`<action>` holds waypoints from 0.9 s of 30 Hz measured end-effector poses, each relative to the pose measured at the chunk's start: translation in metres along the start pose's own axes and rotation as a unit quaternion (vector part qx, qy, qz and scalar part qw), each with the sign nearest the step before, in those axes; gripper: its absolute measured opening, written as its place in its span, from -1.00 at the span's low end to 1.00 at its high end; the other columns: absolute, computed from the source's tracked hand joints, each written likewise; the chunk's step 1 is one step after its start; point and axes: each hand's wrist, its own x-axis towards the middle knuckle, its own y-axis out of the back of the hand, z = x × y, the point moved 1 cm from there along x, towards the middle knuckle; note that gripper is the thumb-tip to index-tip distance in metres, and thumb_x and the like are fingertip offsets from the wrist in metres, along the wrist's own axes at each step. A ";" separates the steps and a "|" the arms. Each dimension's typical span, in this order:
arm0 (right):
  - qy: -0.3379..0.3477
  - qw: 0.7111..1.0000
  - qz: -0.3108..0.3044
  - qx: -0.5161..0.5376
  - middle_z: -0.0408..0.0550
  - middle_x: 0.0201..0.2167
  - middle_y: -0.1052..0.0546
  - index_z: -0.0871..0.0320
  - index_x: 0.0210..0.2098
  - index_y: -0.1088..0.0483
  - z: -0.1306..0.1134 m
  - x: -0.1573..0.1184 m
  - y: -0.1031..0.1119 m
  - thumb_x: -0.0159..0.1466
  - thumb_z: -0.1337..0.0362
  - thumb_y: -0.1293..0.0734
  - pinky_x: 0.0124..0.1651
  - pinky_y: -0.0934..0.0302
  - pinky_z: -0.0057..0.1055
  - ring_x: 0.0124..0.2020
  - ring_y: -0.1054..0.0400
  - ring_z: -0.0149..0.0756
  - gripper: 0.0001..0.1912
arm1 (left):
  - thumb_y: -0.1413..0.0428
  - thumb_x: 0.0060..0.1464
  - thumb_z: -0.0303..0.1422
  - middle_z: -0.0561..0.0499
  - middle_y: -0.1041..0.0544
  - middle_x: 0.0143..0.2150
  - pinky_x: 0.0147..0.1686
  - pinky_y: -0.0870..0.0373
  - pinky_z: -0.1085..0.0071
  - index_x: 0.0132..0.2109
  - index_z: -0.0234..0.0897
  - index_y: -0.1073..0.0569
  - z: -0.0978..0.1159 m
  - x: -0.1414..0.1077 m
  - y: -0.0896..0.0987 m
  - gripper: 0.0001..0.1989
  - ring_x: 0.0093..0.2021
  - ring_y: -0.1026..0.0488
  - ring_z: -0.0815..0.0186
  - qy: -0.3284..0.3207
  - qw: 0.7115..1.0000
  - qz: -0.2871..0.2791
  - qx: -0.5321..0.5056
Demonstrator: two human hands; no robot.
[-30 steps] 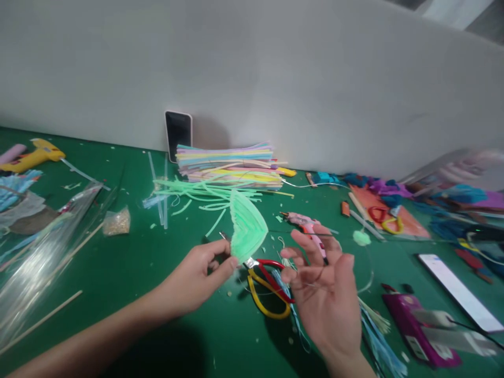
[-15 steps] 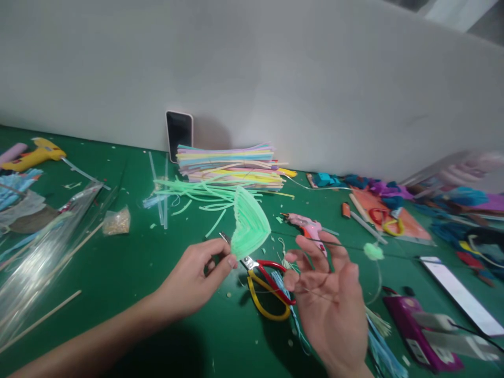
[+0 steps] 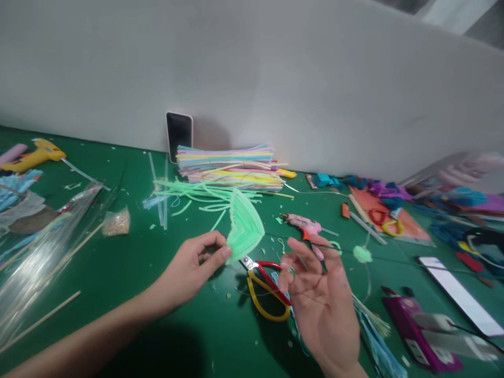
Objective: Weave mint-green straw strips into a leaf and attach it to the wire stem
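My left hand (image 3: 200,262) pinches the lower corner of a light-green, fan-shaped piece of fuzzy pipe cleaners (image 3: 247,228) between thumb and fingers. To its right, my right hand (image 3: 321,299) is turned palm up with the fingers curled, holding a thin dark wire (image 3: 289,238) that extends from the green piece past the fingers. A small fuzzy green ball (image 3: 362,254) sits on this wire right of the hand. A fine thread crosses my right palm. Scissors (image 3: 268,289) with red and yellow handles lie between and below both hands, their blades partly hidden by the green piece.
Bundled pastel pipe cleaners (image 3: 232,165) and loose green ones (image 3: 197,188) lie behind, before a leaning phone (image 3: 180,134). A pink glue gun (image 3: 305,224) lies beyond my right hand, a yellow one (image 3: 37,156) far left. A purple box (image 3: 419,333) and another phone (image 3: 460,294) are right.
Both hands have shifted slightly left, with the green piece, the wire and the fuzzy ball moving along. My hold on them looks the same.
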 end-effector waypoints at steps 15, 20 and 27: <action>-0.058 0.985 -0.068 0.145 0.06 -0.03 -0.56 -0.05 0.06 -0.32 0.014 -0.013 -0.018 0.39 0.08 -0.18 -0.48 -0.42 -0.41 -0.26 -0.44 -0.26 -0.70 | -0.36 -0.08 -0.33 -0.03 -0.59 -0.20 -0.07 -0.36 0.35 -0.11 -0.29 -0.51 -0.006 0.007 -0.003 -0.64 -0.19 -0.50 0.29 0.082 0.958 0.000 -0.273; -0.094 0.974 -0.083 0.187 0.02 -0.02 -0.55 -0.05 0.04 -0.34 0.015 -0.016 -0.021 0.37 0.08 -0.22 -0.42 -0.42 -0.43 -0.23 -0.41 -0.28 -0.71 | -0.40 -0.14 -0.33 0.02 -0.59 -0.28 -0.16 -0.37 0.42 -0.18 -0.32 -0.53 -0.009 0.006 -0.002 -0.65 -0.26 -0.48 0.34 0.109 0.955 0.031 -0.275; -0.148 0.954 -0.092 0.243 0.00 0.01 -0.53 -0.05 0.07 -0.32 0.015 -0.020 -0.023 0.39 0.08 -0.20 -0.35 -0.39 -0.44 -0.19 -0.39 -0.31 -0.71 | -0.38 -0.10 -0.27 0.03 -0.58 -0.29 -0.20 -0.37 0.42 -0.12 -0.28 -0.51 -0.011 0.006 -0.002 -0.62 -0.27 -0.49 0.33 0.090 0.961 0.041 -0.256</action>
